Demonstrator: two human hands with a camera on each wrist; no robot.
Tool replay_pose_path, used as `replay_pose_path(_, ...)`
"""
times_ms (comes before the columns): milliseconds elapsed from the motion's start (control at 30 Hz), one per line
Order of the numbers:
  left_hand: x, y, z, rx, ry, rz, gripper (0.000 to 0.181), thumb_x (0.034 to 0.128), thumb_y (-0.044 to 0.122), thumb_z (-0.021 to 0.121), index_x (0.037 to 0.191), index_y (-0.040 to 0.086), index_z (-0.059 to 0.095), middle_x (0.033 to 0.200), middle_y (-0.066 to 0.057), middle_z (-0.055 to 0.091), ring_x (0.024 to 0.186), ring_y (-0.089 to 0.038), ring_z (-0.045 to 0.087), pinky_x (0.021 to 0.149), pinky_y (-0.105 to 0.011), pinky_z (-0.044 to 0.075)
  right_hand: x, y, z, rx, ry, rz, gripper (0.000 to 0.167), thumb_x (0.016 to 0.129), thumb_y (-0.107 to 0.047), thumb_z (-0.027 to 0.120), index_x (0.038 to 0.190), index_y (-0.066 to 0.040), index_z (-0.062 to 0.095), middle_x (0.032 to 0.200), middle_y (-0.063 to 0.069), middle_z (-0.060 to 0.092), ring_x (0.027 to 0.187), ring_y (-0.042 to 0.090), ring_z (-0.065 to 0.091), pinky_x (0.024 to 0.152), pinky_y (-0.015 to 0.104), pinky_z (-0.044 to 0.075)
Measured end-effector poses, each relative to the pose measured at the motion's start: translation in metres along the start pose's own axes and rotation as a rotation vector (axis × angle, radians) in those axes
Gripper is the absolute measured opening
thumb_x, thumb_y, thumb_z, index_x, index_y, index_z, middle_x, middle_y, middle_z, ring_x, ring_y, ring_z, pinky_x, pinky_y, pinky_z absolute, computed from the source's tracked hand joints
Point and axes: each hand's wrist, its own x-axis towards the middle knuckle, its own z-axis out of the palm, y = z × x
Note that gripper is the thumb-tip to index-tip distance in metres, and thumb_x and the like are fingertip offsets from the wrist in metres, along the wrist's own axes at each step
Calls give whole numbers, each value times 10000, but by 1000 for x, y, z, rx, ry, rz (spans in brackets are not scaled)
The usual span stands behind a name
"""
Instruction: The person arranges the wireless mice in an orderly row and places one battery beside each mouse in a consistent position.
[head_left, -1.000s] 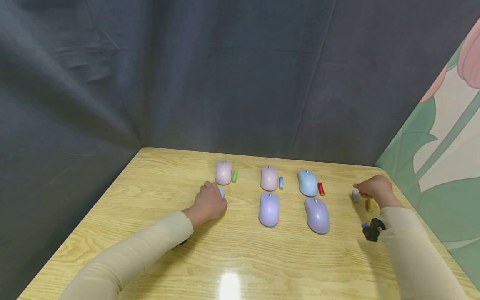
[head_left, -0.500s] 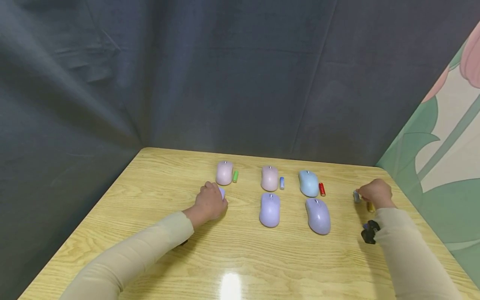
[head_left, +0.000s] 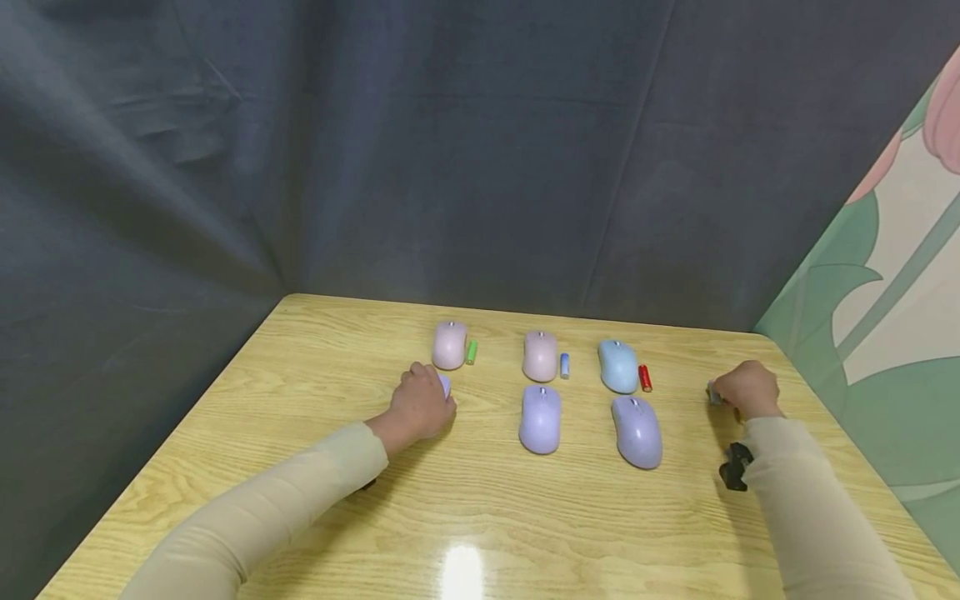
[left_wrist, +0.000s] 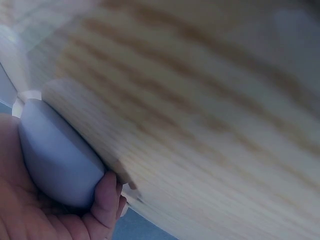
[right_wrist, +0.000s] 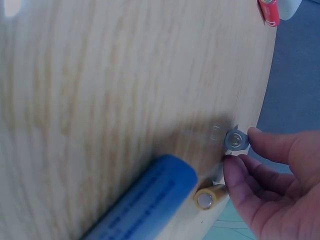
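My left hand (head_left: 420, 404) grips a lavender computer mouse (left_wrist: 60, 155) on the wooden table; the head view shows only a sliver of it past the fingers. At the table's right side, my right hand (head_left: 748, 390) pinches a grey battery (right_wrist: 235, 141) between thumb and fingertips. Just below that battery in the right wrist view lies a yellow battery (right_wrist: 205, 200), mostly hidden by the hand in the head view. A blue cylinder (right_wrist: 150, 200) with lettering looms large and close in the right wrist view.
Two pinkish mice (head_left: 450, 346) and a light blue mouse (head_left: 618, 367) form the back row. Beside them lie a green battery (head_left: 472, 352), a blue battery (head_left: 565, 366) and a red battery (head_left: 645, 378). Nearer are two lavender mice (head_left: 540, 419). A dark curtain (head_left: 480, 167) hangs behind.
My right hand has shifted slightly left, and its fingers have closed in on the grey battery, covering more of the yellow one. The left hand has stayed on its mouse.
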Motion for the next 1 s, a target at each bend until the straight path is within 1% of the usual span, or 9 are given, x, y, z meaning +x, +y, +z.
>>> replay_pose_path(100,0,0,0,8,1,1,575,964,366,504,1132,-182,454,890,-219,428,778,-279,517,522,-305,507,2,1,2,8,8,3,388,864,-178,600,508,-21,605,525,61,556,716,375,547,712,505,472)
replay_pose_path(267,0,1,0,22,0,4,567,970,360,491,1133,-183,454,894,-218,427,776,-272,516,520,-299,503,5,1,3,-7,6,-11,341,826,-167,600,511,-38,572,587,99,546,742,398,523,713,503,470)
replay_pose_path(400,1,1,-1,31,-4,10,562,975,356,480,1132,-182,452,898,-216,426,777,-267,511,524,-294,506,6,0,3,-21,-2,-17,305,809,-149,598,530,-26,586,602,110,559,729,385,532,712,508,475)
replay_pose_path(533,2,1,-2,31,-4,13,559,975,356,477,1130,-181,451,894,-213,422,772,-263,505,522,-291,505,7,-1,2,-25,-3,-18,286,806,-142,612,553,-11,596,588,105,571,679,350,556,674,499,490)
replay_pose_path(800,2,0,-2,17,1,15,540,966,348,489,1098,-175,457,862,-202,411,744,-256,495,500,-289,496,8,-2,4,-25,20,-28,250,754,-111,597,516,-64,535,591,96,534,635,323,523,576,430,465)
replay_pose_path(1000,2,0,-1,19,-3,16,535,968,349,487,1095,-169,457,858,-195,403,744,-251,488,498,-283,490,8,-2,6,-16,21,-4,233,742,-92,582,517,-70,524,607,103,530,659,337,511,588,411,442)
